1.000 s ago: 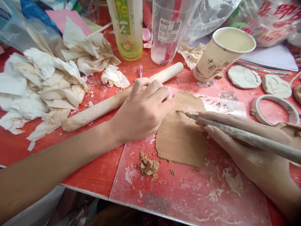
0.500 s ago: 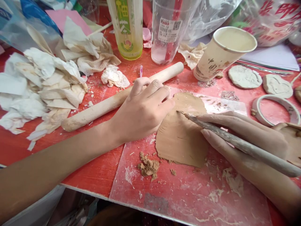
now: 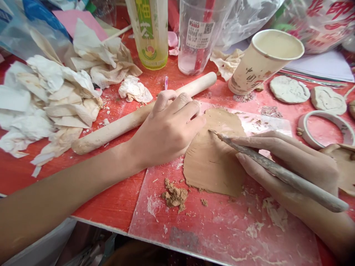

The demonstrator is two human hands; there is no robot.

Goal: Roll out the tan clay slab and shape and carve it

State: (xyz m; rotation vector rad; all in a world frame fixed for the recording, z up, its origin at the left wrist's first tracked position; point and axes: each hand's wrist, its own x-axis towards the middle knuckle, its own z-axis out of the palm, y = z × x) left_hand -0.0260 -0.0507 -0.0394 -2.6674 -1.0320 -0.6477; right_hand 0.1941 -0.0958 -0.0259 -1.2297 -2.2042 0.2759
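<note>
A flat, ragged-edged slab of brown clay (image 3: 213, 166) lies on a clear plastic sheet (image 3: 230, 229), with several short marks in its surface. My right hand (image 3: 291, 159) is closed round a pointed clay modelling tool (image 3: 277, 170), its long handle smeared with dried clay. The tool's thin tip touches the upper part of the slab. Against the slab's left edge rests my left hand (image 3: 172, 125), its fingers curled and their tips hidden. A pale rolling pin (image 3: 116, 127) runs behind that hand. Clay crumbs (image 3: 175, 195) sit in front of the slab.
Crumpled tissues (image 3: 63, 99) are heaped at left. Behind stand a yellow-green bottle (image 3: 151, 40), a clear plastic cup (image 3: 195, 44) and a leaning paper cup (image 3: 257, 66). To the right are pale clay discs (image 3: 290, 89) and a tape ring (image 3: 305, 127). The table's front edge is near.
The handle end of the tool has swung slightly leftward and down with my right hand, and its end now shows. Its tip stays at about the same spot. My left hand keeps its place.
</note>
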